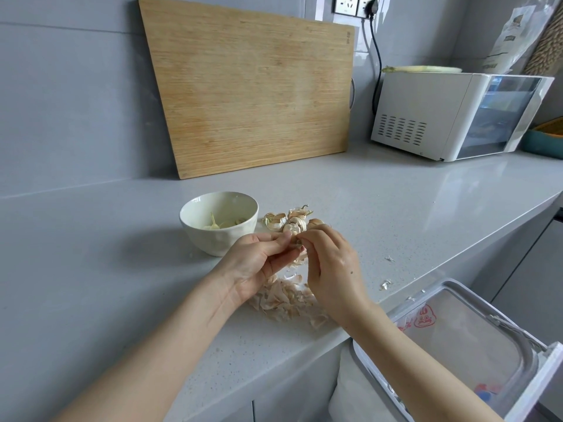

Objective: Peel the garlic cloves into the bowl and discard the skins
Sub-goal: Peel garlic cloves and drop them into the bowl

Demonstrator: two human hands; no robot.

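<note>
Hands meet low over the grey counter (pixel 411 208), close to its front edge. The left hand (pixel 259 264) is turned palm up, with thumb and fingertips curled round a garlic clove (pixel 296 242). The right hand (pixel 332 269) comes in from the other side, knuckles up, and pinches the same clove with thumb and forefinger. The clove is mostly hidden between the fingers, and only a bit of brownish skin shows, so how much is peeled cannot be told. Directly beneath the hands and wrists lies a loose heap of papery skins (pixel 283 300), spread on the counter towards its edge. Just behind the fingertips sits a cluster of unpeeled garlic (pixel 289 222) with dry husks curling off it. Beside that cluster, to the left, stands a white bowl (pixel 219 242) with a few pale peeled cloves (pixel 217 225) at its bottom. Two small skin flakes (pixel 387 284) lie apart to the right. Below the counter edge on the right, a white bin (pixel 524 357) lined with a clear printed bag stands open. Further back, a wooden cutting board (pixel 253 86) leans against the wall, and a small white oven (pixel 426 114) stands at the right, its black cord running up to a wall socket (pixel 347 6).
</note>
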